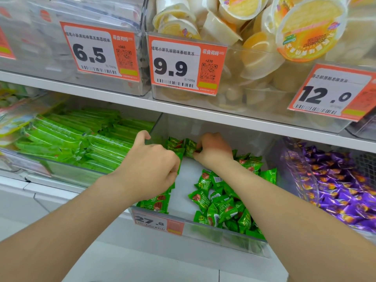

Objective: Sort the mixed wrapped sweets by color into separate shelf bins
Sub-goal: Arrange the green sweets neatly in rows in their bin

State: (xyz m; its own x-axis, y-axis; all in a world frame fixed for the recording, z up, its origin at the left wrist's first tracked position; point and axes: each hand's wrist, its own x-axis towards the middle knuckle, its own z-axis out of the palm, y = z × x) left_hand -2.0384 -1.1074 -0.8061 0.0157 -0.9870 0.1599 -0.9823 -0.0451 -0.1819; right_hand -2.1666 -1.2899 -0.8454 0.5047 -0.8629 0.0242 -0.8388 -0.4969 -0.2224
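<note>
Sorting step: judging by the frame, the green sweets are being squared up in their own bin; no stray colour shows among them.
Bars: long green packs fill the bin at centre left, lying flat in layers. They are a different product, set apart by a clear wall.
Left hand: just right of that wall, back to the camera, thumb up by the wall's top edge. Its fingers are curled down tight against a packed row of green sweets on the bin's left side. Whether they grip any or only press the row into line, I cannot tell.
Bin: clear, lower centre, with a 27.8 tag on its front. A bare white strip of floor runs between the 2 hands, likely left open so sweets can be stood in rows.
Green sweets, layout: 1 neat row under and below the left hand, 1 loose heap lower right of the strip, and a few upright at the back between the hands.
Right hand: deep at the back, centre of the frame. Its fingers are bent and nearly closed, tips pinching the right edge of 1 upright green sweet. That sweet sits just left of the fingertips, touching them.
Purple sweets: heaped in the next bin at far right, behind a clear wall, well apart from both hands.
</note>
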